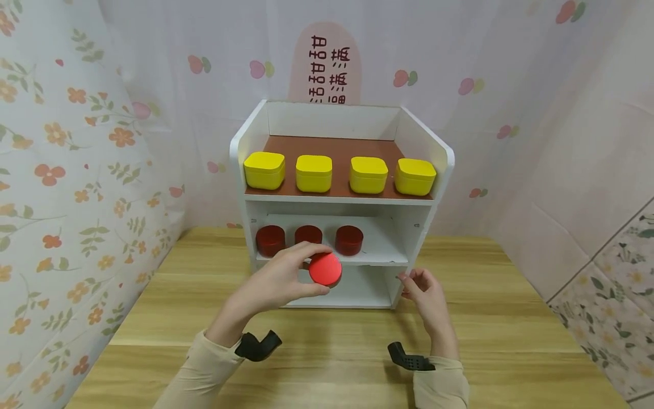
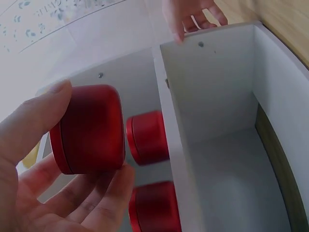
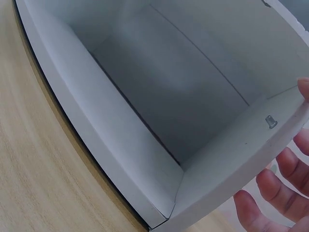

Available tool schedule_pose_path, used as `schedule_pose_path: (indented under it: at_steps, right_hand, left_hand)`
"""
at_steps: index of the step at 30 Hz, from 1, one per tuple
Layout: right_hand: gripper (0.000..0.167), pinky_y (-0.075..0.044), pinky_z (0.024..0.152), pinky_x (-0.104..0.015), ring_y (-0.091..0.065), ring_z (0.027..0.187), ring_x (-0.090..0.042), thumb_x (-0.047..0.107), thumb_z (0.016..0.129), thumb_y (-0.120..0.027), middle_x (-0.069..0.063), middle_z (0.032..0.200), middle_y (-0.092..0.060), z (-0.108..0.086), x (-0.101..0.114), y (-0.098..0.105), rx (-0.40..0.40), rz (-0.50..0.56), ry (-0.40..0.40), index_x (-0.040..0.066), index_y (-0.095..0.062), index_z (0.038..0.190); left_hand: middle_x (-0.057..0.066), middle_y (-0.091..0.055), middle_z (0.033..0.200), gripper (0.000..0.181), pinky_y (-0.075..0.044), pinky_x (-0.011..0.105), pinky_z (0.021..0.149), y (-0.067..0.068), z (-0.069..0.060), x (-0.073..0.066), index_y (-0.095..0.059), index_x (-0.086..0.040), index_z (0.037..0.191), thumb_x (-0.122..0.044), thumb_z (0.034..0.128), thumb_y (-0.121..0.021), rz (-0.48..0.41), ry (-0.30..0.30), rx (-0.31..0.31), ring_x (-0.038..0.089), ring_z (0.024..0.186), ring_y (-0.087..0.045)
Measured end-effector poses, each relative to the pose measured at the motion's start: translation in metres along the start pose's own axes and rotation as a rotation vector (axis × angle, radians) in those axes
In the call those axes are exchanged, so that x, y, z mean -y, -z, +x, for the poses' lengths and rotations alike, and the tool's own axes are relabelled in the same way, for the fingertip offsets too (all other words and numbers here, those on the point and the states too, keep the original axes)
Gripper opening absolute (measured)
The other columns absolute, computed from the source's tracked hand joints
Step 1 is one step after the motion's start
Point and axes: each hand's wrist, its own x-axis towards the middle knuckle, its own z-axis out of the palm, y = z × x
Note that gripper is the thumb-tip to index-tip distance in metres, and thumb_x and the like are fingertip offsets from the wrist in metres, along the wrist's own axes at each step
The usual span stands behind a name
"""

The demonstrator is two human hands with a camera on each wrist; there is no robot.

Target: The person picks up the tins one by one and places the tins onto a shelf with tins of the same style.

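Observation:
A small red round tin (image 1: 325,269) with a lid is held by my left hand (image 1: 286,275), in front of the middle shelf. In the left wrist view the thumb lies along one side of it and the fingers along the other. My right hand (image 1: 426,295) is at the lower right edge of the white shelf unit (image 1: 332,122), its thumb on the inner side of the side panel (image 3: 227,176) and its curled fingers outside. Three more red tins (image 1: 349,240) stand on the middle shelf, partly hidden by my left hand.
Several yellow square tins (image 1: 314,174) stand in a row on the brown top shelf. The bottom compartment (image 3: 169,87) has white walls. The unit stands on a wooden table (image 1: 485,318), with patterned cloth (image 1: 204,113) behind and at the left.

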Motion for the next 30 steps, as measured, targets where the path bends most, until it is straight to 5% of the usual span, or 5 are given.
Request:
schedule_pose_path:
  at_steps: [7, 16, 21, 30]
  right_hand:
    - [0.025, -0.055, 0.074, -0.028, -0.058, 0.088, -0.015, 0.017, 0.096, -0.065, -0.008, 0.098, -0.061, 0.001, -0.002, -0.001, 0.01, -0.001, 0.001, -0.003, -0.05, 0.103]
    - [0.028, -0.055, 0.074, -0.028, -0.058, 0.09, -0.015, 0.02, 0.096, -0.065, -0.017, 0.103, -0.059, 0.001, -0.001, 0.0, 0.003, -0.017, 0.003, -0.004, -0.051, 0.102]
    - [0.029, -0.056, 0.073, -0.027, -0.06, 0.089, -0.016, 0.022, 0.096, -0.066, -0.017, 0.104, -0.062, 0.002, -0.003, 0.0, -0.007, -0.02, 0.01, -0.002, -0.051, 0.101]
    - [0.029, -0.056, 0.073, -0.028, -0.06, 0.087, -0.016, 0.02, 0.096, -0.066, -0.01, 0.098, -0.063, 0.001, -0.001, 0.0, 0.003, -0.015, 0.019, -0.004, -0.051, 0.101]
  left_hand:
    - [-0.009, -0.057, 0.118, 0.061, -0.052, 0.027, 0.085, -0.003, 0.029, -0.011, -0.057, -0.019, 0.132, -0.023, 0.078, -0.085, 0.018, 0.001, 0.056, 0.009, 0.105, -0.053]
    - [-0.005, -0.059, 0.123, 0.061, -0.049, 0.028, 0.087, -0.008, 0.075, -0.025, -0.056, -0.015, 0.134, -0.029, 0.0803, -0.083, 0.131, -0.056, 0.141, 0.01, 0.105, -0.053]
    - [-0.004, -0.06, 0.118, 0.06, -0.049, 0.026, 0.08, -0.012, 0.094, -0.029, -0.055, -0.016, 0.134, -0.027, 0.0811, -0.082, 0.153, -0.032, 0.172, 0.012, 0.1, -0.054]
    - [-0.003, -0.058, 0.123, 0.061, -0.047, 0.023, 0.086, -0.018, 0.12, -0.039, -0.054, -0.016, 0.137, -0.028, 0.0832, -0.079, 0.226, -0.005, 0.236, 0.012, 0.102, -0.053]
